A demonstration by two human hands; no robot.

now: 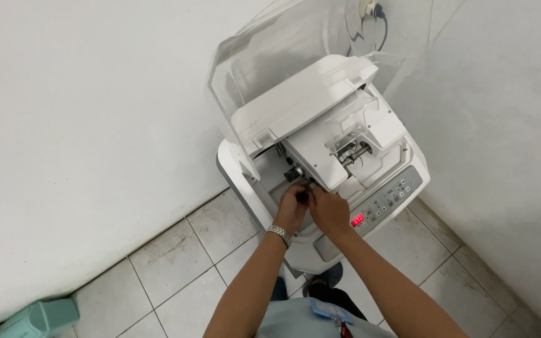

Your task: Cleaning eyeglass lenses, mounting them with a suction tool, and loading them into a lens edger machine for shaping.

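White corner: both hands, left [293,201], right [328,211], pinch small dark part [303,195] inside white machine [370,131]; red display [357,220].

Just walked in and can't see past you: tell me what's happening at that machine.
A person stands over a white machine in a room corner, its clear cover raised. Both hands reach inside: the left hand, with a metal watch on its wrist, and the right hand meet at a small dark part near the middle. A red display glows on the control panel.
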